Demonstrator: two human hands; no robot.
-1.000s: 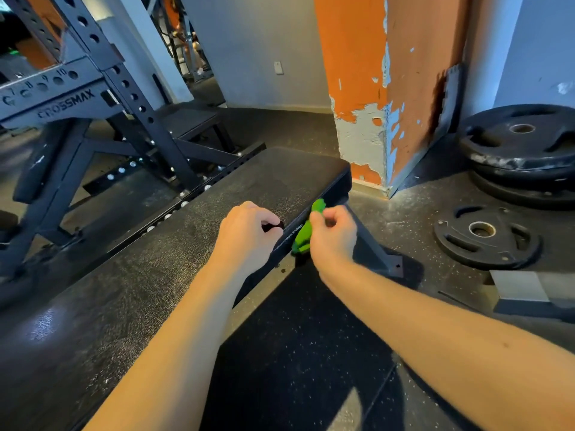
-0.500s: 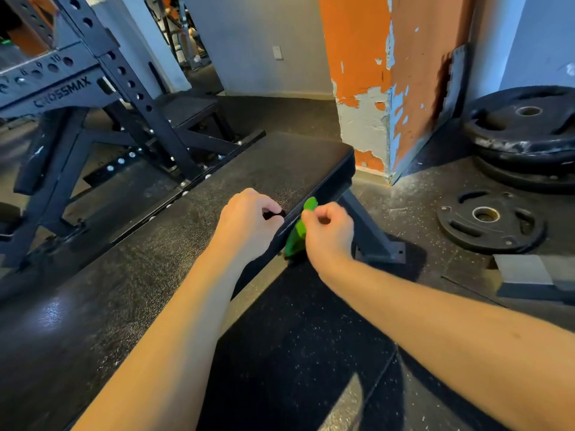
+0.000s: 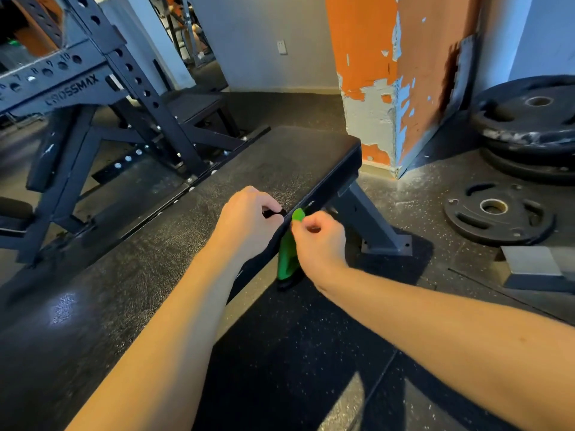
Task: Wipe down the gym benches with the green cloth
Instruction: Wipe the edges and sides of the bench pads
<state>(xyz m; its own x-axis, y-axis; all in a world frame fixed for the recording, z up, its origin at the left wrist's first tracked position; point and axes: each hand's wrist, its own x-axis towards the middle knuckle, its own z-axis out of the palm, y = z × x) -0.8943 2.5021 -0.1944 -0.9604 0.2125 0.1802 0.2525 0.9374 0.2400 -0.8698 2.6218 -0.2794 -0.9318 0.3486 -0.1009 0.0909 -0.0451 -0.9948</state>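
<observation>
Speckled black rubber floor (image 3: 295, 368) lies nearest. Atop the black padded bench (image 3: 155, 259), the left hand (image 3: 245, 219) pinches a small black object (image 3: 274, 212). The right hand (image 3: 317, 241) pinches the green cloth (image 3: 286, 256), which hangs against the bench's side edge. Beyond stands a peeling orange pillar (image 3: 367, 42).

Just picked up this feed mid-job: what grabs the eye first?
The bright green cloth stands out at centre, pinched by the right hand against the side edge of the black bench. Behind it stands an orange pillar with peeling paint, and weight plates lie on the floor at right.
</observation>
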